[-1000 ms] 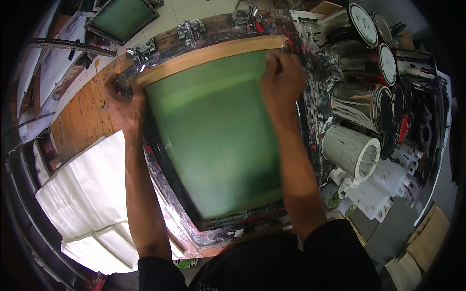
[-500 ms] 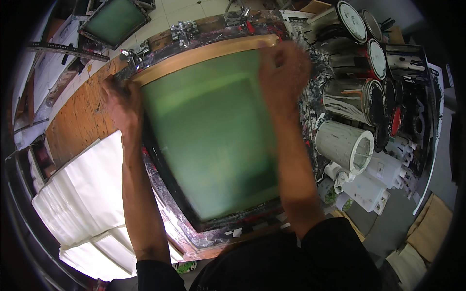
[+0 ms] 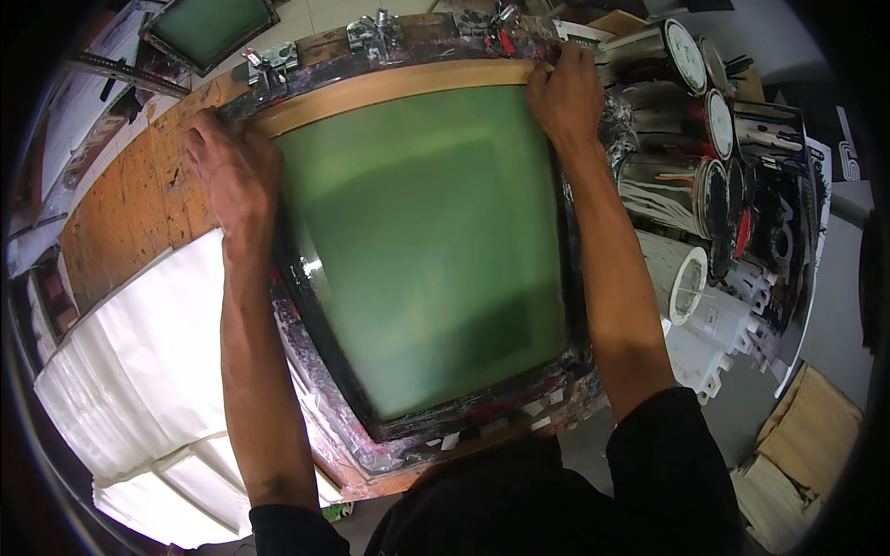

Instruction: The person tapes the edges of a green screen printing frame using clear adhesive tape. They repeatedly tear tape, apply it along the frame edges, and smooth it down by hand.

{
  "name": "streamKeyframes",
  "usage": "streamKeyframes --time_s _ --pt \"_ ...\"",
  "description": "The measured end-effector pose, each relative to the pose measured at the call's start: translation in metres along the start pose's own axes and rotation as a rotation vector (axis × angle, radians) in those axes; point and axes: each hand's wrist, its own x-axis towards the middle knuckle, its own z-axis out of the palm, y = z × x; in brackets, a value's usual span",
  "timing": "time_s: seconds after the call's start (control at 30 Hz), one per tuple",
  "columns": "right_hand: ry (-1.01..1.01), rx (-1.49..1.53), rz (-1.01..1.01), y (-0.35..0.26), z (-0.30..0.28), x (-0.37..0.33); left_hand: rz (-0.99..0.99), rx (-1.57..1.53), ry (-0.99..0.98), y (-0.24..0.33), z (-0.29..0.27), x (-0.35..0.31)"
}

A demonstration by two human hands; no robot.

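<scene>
A screen printing frame [image 3: 326,334] with dark, stained sides and green mesh [image 3: 426,250] lies before me. Along its far side runs a glossy tan strip [image 3: 408,90] that looks like packing tape. My left hand [image 3: 232,176] is at the far left corner, fingers bent over the frame's edge beside the strip's left end. At the far right corner, my right hand [image 3: 567,100] has its fingers curled down over the frame at the strip's right end. The fingertips of both hands are partly hidden.
Metal hinge clamps [image 3: 374,37] line the far board edge. Paint-streaked cans [image 3: 663,190] and a white tub [image 3: 675,278] crowd the right side. White fabric [image 3: 148,371] lies at left over the wooden table [image 3: 139,208]. Another green screen [image 3: 209,30] stands far left.
My right hand, blurred before over the strip's right part, has moved right and outward to the far right corner. My left hand stays at the left corner. The whole view has shifted slightly.
</scene>
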Motion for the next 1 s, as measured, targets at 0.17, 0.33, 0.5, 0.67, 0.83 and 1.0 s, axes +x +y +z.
streamKeyframes --time_s 0.17,0.33,0.5,0.67,0.83,1.0 --pt "0.193 0.046 -0.001 0.02 0.001 -0.016 -0.092 -0.24 -0.047 0.004 -0.004 0.004" --pt "0.387 0.095 -0.113 -0.024 -0.017 -0.047 -0.274 -0.305 -0.142 0.011 -0.023 0.006" --pt "0.271 0.179 0.069 -0.058 0.024 -0.047 -0.323 -0.441 -0.115 0.001 -0.021 0.001" --pt "0.244 0.25 0.08 -0.076 0.034 -0.04 -0.404 -0.502 -0.132 -0.003 -0.021 0.004" --pt "0.341 0.337 0.292 -0.044 -0.018 -0.02 -0.468 -0.603 -0.083 0.0 -0.026 0.001" --pt "0.167 0.459 0.194 -0.023 -0.088 0.058 -0.425 -0.597 -0.138 0.001 -0.031 0.0"
